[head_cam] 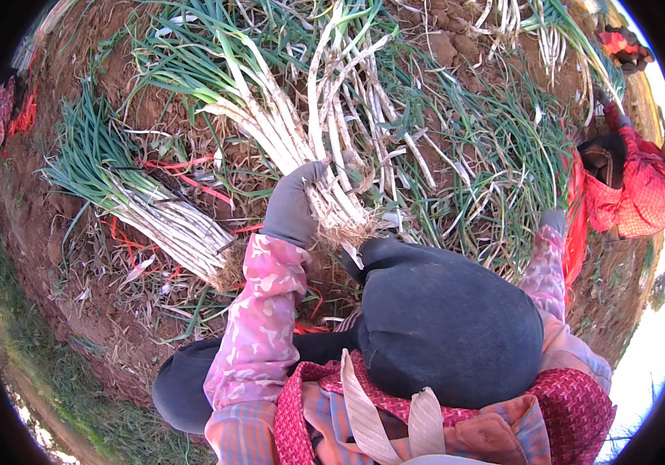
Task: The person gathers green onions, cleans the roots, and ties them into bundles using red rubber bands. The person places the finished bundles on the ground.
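Note:
My left hand (290, 206), in a grey glove, is closed around a loose bunch of green onions (271, 125). It grips the white stalks just above their hairy roots, and the green tops fan away from me. Off to the right, beyond my bent knee, my right hand (552, 220) is small and partly seen in a similar glove. It is beside a hanging bundle of red plastic strips (575, 226); its fingers are too unclear to show whether it holds any. On the soil at left lies another onion bunch (164, 224), bound with dark ties, roots towards me.
Loose onions (379, 133) and a heap of green leaves (483, 139) cover the ground ahead. Red plastic strips (193, 174) lie around the bound bunch. A co-worker in red (634, 186) is at the right. My dark-clad knee (448, 325) rises between my arms.

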A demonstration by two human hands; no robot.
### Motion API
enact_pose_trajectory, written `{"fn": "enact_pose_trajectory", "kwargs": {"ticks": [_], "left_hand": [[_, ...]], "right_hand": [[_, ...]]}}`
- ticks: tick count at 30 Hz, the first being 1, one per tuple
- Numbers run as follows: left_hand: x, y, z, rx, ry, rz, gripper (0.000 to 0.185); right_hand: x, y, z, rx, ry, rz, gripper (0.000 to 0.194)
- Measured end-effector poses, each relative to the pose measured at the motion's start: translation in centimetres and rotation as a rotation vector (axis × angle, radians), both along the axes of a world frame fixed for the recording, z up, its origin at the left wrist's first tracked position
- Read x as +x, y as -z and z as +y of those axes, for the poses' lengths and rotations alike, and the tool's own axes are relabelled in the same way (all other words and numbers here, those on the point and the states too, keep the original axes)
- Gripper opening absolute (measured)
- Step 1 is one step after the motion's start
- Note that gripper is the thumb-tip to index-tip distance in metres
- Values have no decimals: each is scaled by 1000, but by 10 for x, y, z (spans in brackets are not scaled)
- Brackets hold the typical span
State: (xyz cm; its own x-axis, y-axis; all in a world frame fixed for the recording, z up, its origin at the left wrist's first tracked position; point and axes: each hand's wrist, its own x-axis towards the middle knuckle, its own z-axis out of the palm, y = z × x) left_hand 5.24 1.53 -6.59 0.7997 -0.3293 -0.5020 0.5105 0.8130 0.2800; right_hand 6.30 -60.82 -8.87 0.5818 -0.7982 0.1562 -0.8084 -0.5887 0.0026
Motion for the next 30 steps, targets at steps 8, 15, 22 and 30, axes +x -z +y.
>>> {"fn": "enact_pose_trajectory", "kwargs": {"ticks": [8,15,22,30], "left_hand": [[4,13,-14,-49,51,-61,43],[-9,14,-6,299,46,-196,34],[0,25,-16,-20,-35,78,39],[3,16,-11,107,-11,31,38]], "right_hand": [[15,-7,297,1464,-1082,-107,46],[18,-28,382,1085,-1308,100,30],[12,-19,158,263,-816,-108,25],[41,-29,167,-88,-995,-176,37]]}}
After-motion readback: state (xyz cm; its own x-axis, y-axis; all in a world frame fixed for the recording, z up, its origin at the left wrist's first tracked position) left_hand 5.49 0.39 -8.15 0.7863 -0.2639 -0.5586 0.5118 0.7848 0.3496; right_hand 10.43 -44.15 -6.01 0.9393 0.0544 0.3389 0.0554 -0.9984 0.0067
